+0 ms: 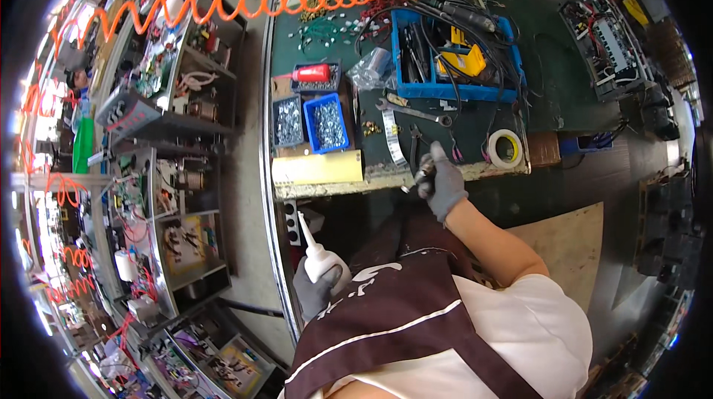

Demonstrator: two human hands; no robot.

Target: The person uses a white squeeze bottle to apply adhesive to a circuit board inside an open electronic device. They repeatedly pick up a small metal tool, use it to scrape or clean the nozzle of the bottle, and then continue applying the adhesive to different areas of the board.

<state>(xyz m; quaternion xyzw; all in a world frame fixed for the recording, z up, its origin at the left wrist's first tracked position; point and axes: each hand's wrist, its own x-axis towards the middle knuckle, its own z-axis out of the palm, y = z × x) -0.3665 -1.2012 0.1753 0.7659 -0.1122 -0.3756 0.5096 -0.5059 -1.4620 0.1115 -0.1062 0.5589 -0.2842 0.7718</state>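
Observation:
My left hand [315, 291], in a grey glove, is closed around a white squeeze bottle [324, 262] with a long thin nozzle, low at the left of the brown apron. The nozzle points up toward the table. My right hand [445, 187], also gloved in grey, is at the table's front edge, its fingers curled. A small dark piece with a shiny metal end [425, 175] shows at these fingers; its kind is unclear. Just beyond it lie dark-handled pliers [414, 148], a white printed strip [393, 136] and a combination wrench [416, 112]. A tape roll [505, 149] lies to the right.
A blue tray [427, 92] holds tools and black cables. Small bins of screws [325, 124], a red bottle [310, 73] and a yellow sheet [317, 167] lie left on the green table. An orange coiled hose [256, 4] crosses above. Shelves with electronic units [189, 243] stand left.

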